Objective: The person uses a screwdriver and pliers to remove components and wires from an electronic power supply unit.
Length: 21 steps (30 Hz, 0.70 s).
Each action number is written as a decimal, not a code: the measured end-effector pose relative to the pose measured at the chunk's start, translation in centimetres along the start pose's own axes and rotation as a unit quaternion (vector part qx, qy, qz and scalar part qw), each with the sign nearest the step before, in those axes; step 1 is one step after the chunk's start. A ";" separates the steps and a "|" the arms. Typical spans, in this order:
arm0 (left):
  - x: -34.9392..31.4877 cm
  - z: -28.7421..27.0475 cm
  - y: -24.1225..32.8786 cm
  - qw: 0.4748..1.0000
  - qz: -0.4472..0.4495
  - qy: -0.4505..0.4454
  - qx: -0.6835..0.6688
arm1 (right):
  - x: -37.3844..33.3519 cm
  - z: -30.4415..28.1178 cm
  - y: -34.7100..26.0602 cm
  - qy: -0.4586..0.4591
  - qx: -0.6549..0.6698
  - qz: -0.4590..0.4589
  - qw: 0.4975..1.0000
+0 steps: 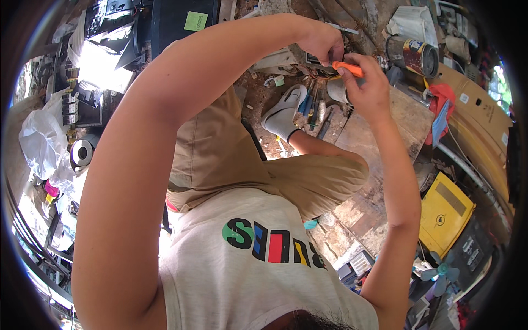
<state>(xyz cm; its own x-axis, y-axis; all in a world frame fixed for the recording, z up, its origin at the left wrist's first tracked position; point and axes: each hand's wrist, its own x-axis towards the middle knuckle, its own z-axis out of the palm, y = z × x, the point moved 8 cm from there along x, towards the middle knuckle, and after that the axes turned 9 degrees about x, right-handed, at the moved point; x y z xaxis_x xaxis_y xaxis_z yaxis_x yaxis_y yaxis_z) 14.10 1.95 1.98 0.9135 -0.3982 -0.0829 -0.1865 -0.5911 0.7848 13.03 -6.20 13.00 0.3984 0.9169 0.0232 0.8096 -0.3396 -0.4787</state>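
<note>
My right hand (pixel 369 91) is closed round an orange-handled tool (pixel 350 69), which looks like a screwdriver; its shaft does not show. My left hand (pixel 322 39) meets it from the left, its fingers bent down and pressed together by the handle's end. What those fingers grip is hidden, though a dark edge shows just beneath them. Below both hands lie thin wires (pixel 313 72) and a pale cylindrical container (pixel 336 91).
Several hand tools (pixel 314 107) lie on the dirt floor beside my foot in a white sandal (pixel 286 110). A wooden board (pixel 379 126) is under my right arm. At right are a rusty can (pixel 418 56), cardboard (pixel 473 104) and a yellow case (pixel 446 212).
</note>
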 end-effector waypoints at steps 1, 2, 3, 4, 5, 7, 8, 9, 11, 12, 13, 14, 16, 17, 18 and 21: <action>0.0 0.1 0.0 1.000 0.005 -0.002 -0.001 | -0.3 0.3 0.0 -0.002 -0.037 0.027 0.999; 0.1 0.1 0.1 1.000 0.010 -0.004 -0.001 | -0.5 0.4 0.2 -0.005 -0.073 0.055 0.996; 0.0 0.1 0.1 1.000 0.014 -0.005 -0.002 | -0.4 0.4 0.2 -0.013 -0.087 0.061 0.994; -0.1 0.0 0.3 1.000 0.024 0.001 -0.012 | -0.2 0.3 0.1 -0.021 -0.100 0.067 0.993; -0.2 -0.2 0.4 0.999 0.035 0.007 -0.021 | -0.1 0.3 0.1 -0.030 -0.113 0.072 0.990; -0.4 -0.9 1.3 0.998 0.046 0.008 -0.047 | -0.1 0.4 -0.4 -0.035 -0.062 0.000 0.997; -0.4 -1.3 1.7 0.997 0.043 0.003 -0.063 | -0.1 0.3 -0.6 -0.037 -0.037 -0.036 0.998; -0.4 -1.5 1.8 0.996 0.039 0.000 -0.079 | 0.0 0.3 -0.8 -0.037 -0.028 -0.061 0.997; 0.0 -1.1 1.8 0.997 0.035 -0.031 -0.064 | 0.2 0.3 -1.4 -0.038 -0.011 -0.109 0.993; 0.2 -0.8 1.8 0.997 0.033 -0.046 -0.057 | 0.3 0.3 -1.3 -0.028 0.002 -0.097 0.995; 0.2 -0.9 1.7 0.998 0.028 -0.034 -0.049 | 0.3 0.3 -1.5 -0.018 0.016 -0.085 0.996; 0.3 -1.0 1.7 0.999 0.023 -0.021 -0.040 | 0.3 0.2 -1.5 -0.007 0.029 -0.073 0.997; 0.1 -1.2 1.8 0.999 0.022 -0.004 -0.030 | 0.0 -0.7 -1.7 0.029 -0.019 -0.024 0.999; 0.0 -1.3 1.9 0.999 0.027 0.002 -0.028 | -0.3 -1.1 -1.7 0.047 -0.043 0.001 0.998; -0.1 -1.4 2.2 0.999 0.033 0.007 -0.026 | -0.6 -1.0 -1.0 0.023 -0.049 0.045 0.997; -0.3 -1.7 2.8 0.998 0.031 0.047 0.035 | -1.2 -0.6 0.1 -0.023 -0.049 0.093 0.994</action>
<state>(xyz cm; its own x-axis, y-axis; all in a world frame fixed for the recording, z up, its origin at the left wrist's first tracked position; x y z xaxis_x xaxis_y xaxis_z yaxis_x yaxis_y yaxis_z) 13.90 1.65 5.22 0.9285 -0.3706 0.0245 -0.2653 -0.6157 0.7420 12.85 -7.46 13.45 0.5269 0.8441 -0.0992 0.7624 -0.5210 -0.3839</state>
